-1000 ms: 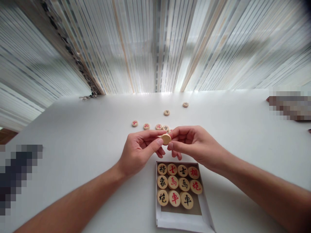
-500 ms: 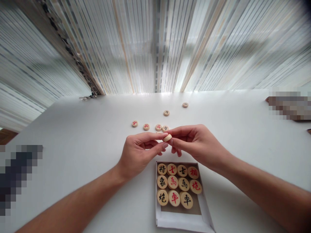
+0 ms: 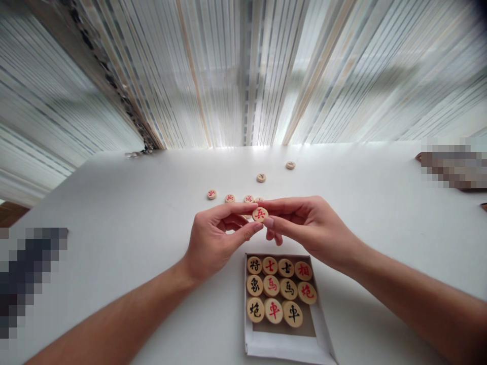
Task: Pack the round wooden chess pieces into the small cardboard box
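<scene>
Between my fingertips is a round wooden Chinese chess piece [image 3: 260, 214] with a red character facing me. My left hand [image 3: 218, 235] pinches it from the left with thumb and forefinger. From the right, my right hand [image 3: 310, 223] grips the same piece. Just below the hands lies an open shallow box [image 3: 279, 344] holding rows of chess pieces marked in red and black. Behind my fingers, another piece is mostly hidden.
Several loose pieces lie farther back on the white table [image 3: 144, 243], among them a red-marked one [image 3: 212, 194] and black-marked ones [image 3: 261, 178]. A striped string curtain [image 3: 228, 76] hangs behind the table. Blurred-out objects sit at the left and right edges.
The held piece has turned from its blank edge-on side to show its red character. Both hands stay in nearly the same place.
</scene>
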`<state>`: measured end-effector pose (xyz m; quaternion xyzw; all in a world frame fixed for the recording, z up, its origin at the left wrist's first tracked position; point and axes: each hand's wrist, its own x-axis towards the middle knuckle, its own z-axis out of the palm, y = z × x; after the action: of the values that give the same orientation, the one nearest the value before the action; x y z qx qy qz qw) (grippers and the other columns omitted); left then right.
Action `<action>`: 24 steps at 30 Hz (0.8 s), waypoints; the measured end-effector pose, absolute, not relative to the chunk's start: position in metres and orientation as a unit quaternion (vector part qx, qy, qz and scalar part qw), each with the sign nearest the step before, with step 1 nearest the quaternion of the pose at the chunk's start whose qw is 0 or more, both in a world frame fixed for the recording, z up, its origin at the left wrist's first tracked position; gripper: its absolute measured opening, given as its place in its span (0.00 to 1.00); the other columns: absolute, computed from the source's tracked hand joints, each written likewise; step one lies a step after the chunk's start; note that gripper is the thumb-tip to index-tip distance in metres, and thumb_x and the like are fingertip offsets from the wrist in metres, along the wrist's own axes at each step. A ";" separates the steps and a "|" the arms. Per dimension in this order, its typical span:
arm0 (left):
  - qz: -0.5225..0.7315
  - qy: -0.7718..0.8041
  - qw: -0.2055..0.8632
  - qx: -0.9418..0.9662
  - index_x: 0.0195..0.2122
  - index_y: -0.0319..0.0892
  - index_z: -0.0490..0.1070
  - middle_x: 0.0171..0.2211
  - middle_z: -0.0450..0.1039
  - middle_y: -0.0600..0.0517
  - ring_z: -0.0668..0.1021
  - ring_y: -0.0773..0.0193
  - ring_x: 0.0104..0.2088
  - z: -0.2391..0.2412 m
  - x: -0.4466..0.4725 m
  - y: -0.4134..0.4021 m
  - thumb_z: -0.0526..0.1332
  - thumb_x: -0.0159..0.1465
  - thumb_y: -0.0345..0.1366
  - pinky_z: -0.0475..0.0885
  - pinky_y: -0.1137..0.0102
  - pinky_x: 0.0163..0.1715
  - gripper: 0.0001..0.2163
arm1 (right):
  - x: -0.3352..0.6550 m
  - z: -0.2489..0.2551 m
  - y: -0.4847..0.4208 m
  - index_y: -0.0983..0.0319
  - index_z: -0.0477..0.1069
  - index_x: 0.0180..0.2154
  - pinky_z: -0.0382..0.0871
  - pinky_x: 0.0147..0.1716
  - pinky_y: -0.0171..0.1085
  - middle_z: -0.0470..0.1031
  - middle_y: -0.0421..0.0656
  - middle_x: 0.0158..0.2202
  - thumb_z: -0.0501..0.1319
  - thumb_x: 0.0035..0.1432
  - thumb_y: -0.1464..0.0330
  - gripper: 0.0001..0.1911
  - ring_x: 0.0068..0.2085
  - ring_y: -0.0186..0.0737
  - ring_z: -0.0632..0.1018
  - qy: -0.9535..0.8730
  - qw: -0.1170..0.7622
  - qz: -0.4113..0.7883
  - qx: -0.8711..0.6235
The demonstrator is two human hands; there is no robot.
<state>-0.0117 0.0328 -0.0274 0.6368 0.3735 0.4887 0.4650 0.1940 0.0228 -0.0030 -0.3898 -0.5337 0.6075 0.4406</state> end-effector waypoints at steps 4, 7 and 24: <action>0.500 0.362 0.477 0.625 0.47 0.39 0.86 0.36 0.88 0.46 0.88 0.60 0.32 -0.026 -0.010 0.033 0.78 0.61 0.35 0.87 0.70 0.32 0.13 | 0.194 -0.005 0.023 0.62 0.87 0.47 0.78 0.29 0.38 0.86 0.46 0.34 0.82 0.52 0.62 0.22 0.29 0.38 0.80 -0.520 0.453 0.614 -0.383; 0.504 0.357 0.494 0.612 0.46 0.39 0.86 0.34 0.88 0.47 0.87 0.62 0.30 -0.025 -0.010 0.033 0.78 0.61 0.34 0.86 0.72 0.29 0.12 | 0.195 -0.007 0.022 0.62 0.86 0.47 0.79 0.27 0.37 0.85 0.44 0.32 0.81 0.53 0.63 0.20 0.29 0.39 0.82 -0.532 0.462 0.600 -0.378; 0.479 0.323 0.530 0.621 0.47 0.39 0.88 0.39 0.89 0.44 0.86 0.64 0.29 -0.030 -0.011 0.034 0.76 0.63 0.34 0.86 0.72 0.30 0.11 | 0.204 -0.004 0.015 0.64 0.81 0.41 0.77 0.28 0.34 0.84 0.42 0.32 0.70 0.63 0.72 0.04 0.28 0.35 0.81 -0.824 0.404 0.120 -0.378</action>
<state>-0.0113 0.0343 -0.0296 0.6206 0.3233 0.4787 0.5302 0.2041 0.0146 -0.0037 -0.3784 -0.8244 0.1201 0.4035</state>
